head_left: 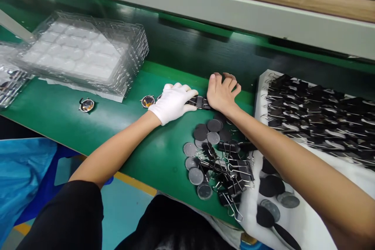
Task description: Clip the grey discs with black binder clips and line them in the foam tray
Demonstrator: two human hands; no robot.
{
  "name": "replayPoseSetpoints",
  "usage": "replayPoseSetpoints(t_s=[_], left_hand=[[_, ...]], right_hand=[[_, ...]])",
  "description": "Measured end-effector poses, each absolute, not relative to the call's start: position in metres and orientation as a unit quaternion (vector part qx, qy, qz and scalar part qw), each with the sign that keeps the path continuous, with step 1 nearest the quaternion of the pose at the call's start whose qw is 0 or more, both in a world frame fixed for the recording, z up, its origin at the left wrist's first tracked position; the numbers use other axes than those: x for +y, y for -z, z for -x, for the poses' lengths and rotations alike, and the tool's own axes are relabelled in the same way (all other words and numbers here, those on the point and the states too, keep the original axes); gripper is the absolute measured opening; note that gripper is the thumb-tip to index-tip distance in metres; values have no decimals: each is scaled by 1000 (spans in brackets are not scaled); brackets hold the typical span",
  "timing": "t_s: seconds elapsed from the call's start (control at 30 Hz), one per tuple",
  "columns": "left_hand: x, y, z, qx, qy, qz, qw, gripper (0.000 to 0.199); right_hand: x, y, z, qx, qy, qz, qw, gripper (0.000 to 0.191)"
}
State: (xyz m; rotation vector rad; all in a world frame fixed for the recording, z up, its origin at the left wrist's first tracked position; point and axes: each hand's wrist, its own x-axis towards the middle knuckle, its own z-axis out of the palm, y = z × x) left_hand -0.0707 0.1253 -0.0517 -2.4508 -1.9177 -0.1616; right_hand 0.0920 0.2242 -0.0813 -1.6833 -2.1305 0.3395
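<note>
My left hand [173, 103], in a white glove, rests over a row of small parts on the green table, its thumb and forefinger apart beside black binder clips [199, 102]. At the right end of that row is my bare right hand [223, 93], fingers spread, its palm side against the end clip. A round watch-like part [148, 101] shows just left of the glove. Another such part [87, 105] lies farther left. Below my hands are black and grey discs [195, 176] and a heap of loose binder clips [234, 170].
Stacked clear plastic trays [79, 52] stand at the back left. On the right, a white foam-lined tray [260, 97] holds rows of clips and several discs. A grey shelf edge [187, 4] runs across the back. Blue cloth [23, 179] hangs at the lower left.
</note>
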Motion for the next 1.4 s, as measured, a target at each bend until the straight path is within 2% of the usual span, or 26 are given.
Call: replayPoseSetpoints(t_s=[0.37,0.5,0.6,0.67,0.73,0.8,0.93,1.1,1.23,1.4], left_hand=[[126,55,70,-607,62,792,30,48],[120,48,73,-602,87,793,34,48],[112,35,77,-610,158,776,-18,39],[106,28,78,-613,222,754,-79,39],[101,23,77,-620,280,720,-141,48],[97,22,73,-631,316,686,-174,59],[89,24,61,-632,326,680,-177,69],[80,34,56,-568,341,698,-269,73],[83,38,65,-540,323,741,-237,66],[88,36,76,-573,284,739,-211,47]], right_hand=[[224,81,-88,-754,-153,602,214,60],[230,62,-90,-752,-225,575,230,64],[225,36,-106,-767,-349,474,257,73],[212,23,-123,-782,-428,377,252,59],[195,17,-140,-793,-465,322,228,49],[178,17,-153,-778,-499,317,213,48],[151,23,-164,-734,-550,331,222,31],[112,17,-191,-759,-462,342,306,15],[75,-2,-263,-781,-331,350,398,18],[25,-10,-405,-802,-206,381,412,16]])
